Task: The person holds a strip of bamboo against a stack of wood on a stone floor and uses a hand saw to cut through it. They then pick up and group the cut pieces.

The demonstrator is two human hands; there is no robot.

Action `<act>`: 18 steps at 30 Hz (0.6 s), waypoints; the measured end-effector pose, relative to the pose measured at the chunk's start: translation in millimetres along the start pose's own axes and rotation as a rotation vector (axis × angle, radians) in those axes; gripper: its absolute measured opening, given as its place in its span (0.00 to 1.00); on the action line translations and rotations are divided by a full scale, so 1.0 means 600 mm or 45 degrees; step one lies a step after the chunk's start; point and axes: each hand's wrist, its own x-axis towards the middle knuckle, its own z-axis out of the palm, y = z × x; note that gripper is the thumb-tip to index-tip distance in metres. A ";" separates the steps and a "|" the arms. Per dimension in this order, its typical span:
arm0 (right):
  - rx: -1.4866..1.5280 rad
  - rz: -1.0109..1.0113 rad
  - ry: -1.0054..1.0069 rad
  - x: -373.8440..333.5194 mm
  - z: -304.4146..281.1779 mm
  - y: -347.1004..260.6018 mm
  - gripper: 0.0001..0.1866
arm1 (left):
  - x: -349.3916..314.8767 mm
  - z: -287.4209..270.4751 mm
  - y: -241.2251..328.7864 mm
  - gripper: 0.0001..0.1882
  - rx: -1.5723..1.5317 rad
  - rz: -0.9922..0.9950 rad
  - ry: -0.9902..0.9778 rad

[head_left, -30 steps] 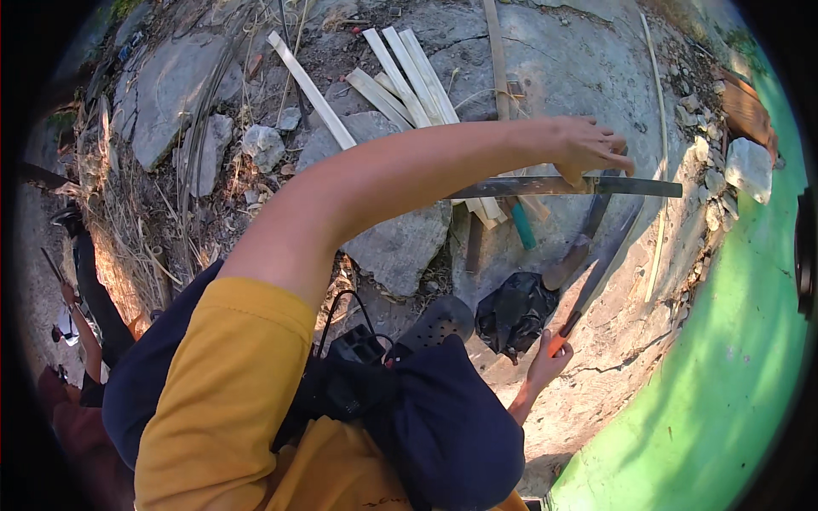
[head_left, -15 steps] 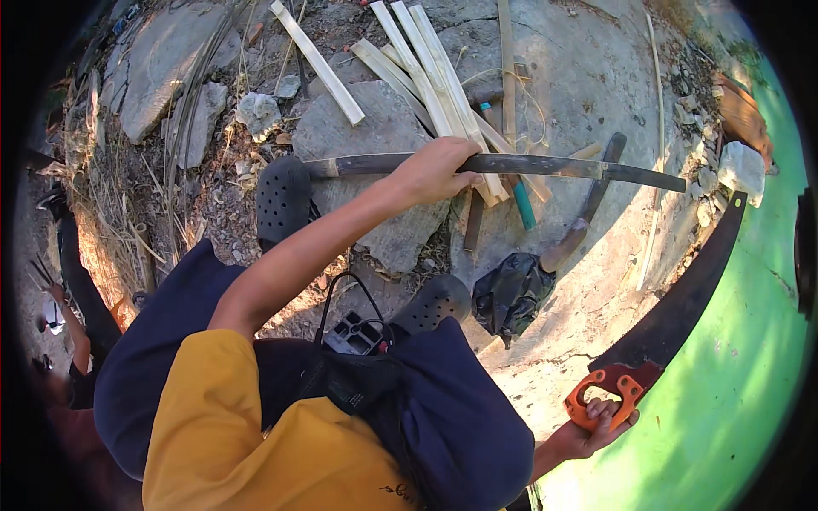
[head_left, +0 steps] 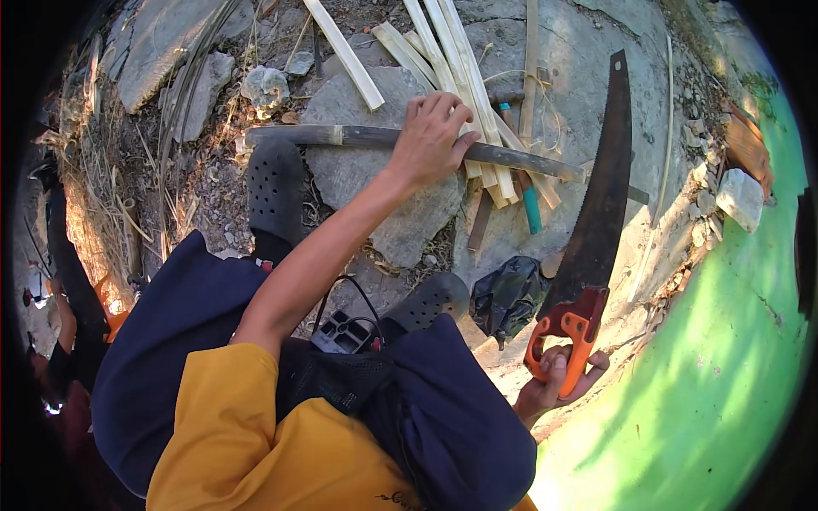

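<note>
My left hand (head_left: 430, 140) grips a dark, slender bamboo pole (head_left: 362, 136) from above, near its middle. The pole lies crosswise over a flat stone slab (head_left: 366, 98), its left end by my left shoe (head_left: 276, 183). Its right end reaches close to the saw blade. In my right hand (head_left: 554, 387) is a handsaw (head_left: 596, 192), held by its orange handle with the long dark blade pointing up and away from me. Pale split strips (head_left: 460, 64) lie in a bundle beyond the pole, and a hammer with a teal handle (head_left: 532, 209) rests under it.
A crumpled black plastic bag (head_left: 509, 294) sits beside my right shoe (head_left: 428, 302). The saw partly covers a tool with a wooden handle (head_left: 552, 264). Green ground (head_left: 682, 409) and a whitish block (head_left: 740, 200) are at right. Another person's arm (head_left: 64, 319) shows at far left.
My left hand has shifted the bamboo pole to the left. My right hand has brought the saw inward and turned its blade more upright, near the pole's right end.
</note>
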 end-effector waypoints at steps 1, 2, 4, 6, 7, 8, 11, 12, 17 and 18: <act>-0.035 0.023 -0.025 0.000 0.005 0.005 0.27 | 0.001 -0.007 -0.011 0.10 0.113 -0.001 -0.009; -0.002 0.026 -0.052 -0.001 0.012 0.013 0.28 | 0.002 -0.012 -0.022 0.10 0.160 0.010 0.030; -0.025 0.055 -0.156 -0.006 0.027 0.025 0.27 | -0.010 -0.022 -0.049 0.09 0.163 -0.022 -0.014; -0.021 0.088 -0.218 -0.015 0.037 0.049 0.25 | -0.014 -0.019 -0.060 0.09 0.170 -0.051 -0.052; 0.037 0.090 -0.249 -0.016 0.053 0.058 0.25 | -0.017 -0.014 -0.060 0.08 0.177 -0.072 -0.008; 0.054 0.098 -0.308 -0.019 0.066 0.062 0.24 | -0.018 -0.009 -0.061 0.08 0.184 -0.092 0.037; 0.120 0.133 -0.356 -0.027 0.097 0.081 0.24 | -0.014 -0.001 -0.060 0.08 0.186 -0.149 0.202; 0.128 0.104 -0.388 -0.031 0.101 0.098 0.25 | -0.013 0.001 -0.060 0.08 0.189 -0.149 0.203; 0.254 0.302 -0.504 -0.033 0.114 0.115 0.26 | -0.016 0.004 -0.058 0.11 0.092 -0.028 0.223; 0.239 0.368 -0.485 -0.032 0.114 0.125 0.26 | -0.017 0.005 -0.059 0.11 0.101 -0.019 0.233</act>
